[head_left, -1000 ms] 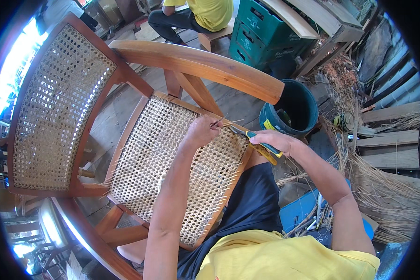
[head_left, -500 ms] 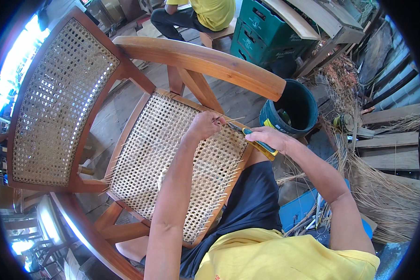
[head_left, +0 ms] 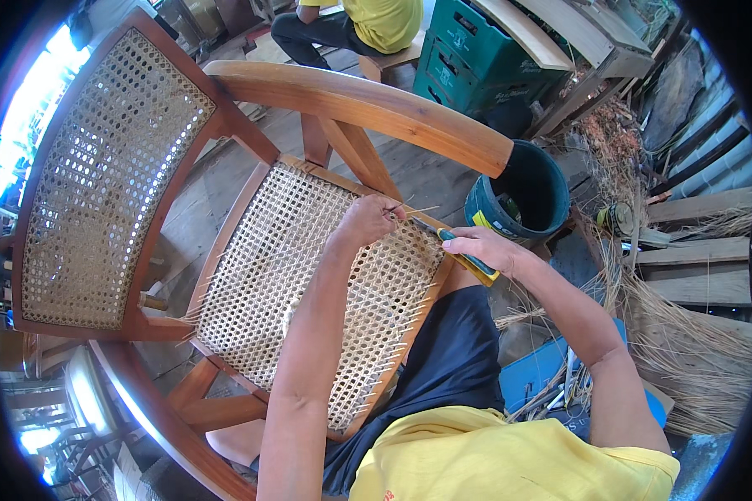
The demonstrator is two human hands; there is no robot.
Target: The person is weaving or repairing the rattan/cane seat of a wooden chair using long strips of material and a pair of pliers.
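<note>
A wooden armchair with a woven cane seat [head_left: 259, 250] stands before me, cane ends sticking out along the seat's edges. My left hand [head_left: 372, 220] lies over the seat near its right rim, fingers pinched round a thin cane strand [head_left: 422, 210] whose end pokes out to the right. My right hand [head_left: 483, 245] is closed on green-and-yellow-handled pliers [head_left: 449, 236]. Their dark jaws point left along the wooden seat rim, close to my left fingertips. Exactly what the jaws touch is too small to tell.
The chair's curved armrest [head_left: 359, 107] arches beyond my hands; its cane backrest [head_left: 113, 179] rises at left. A dark green bucket [head_left: 522, 192] stands past the right hand. Green crates [head_left: 476, 63] and a seated person [head_left: 359, 29] are farther off. Loose cane strands [head_left: 685, 351] lie at right.
The pliers and my right hand have shifted very slightly. My left hand stays almost in place, and the cane strand beside its fingertips sits a little differently.
</note>
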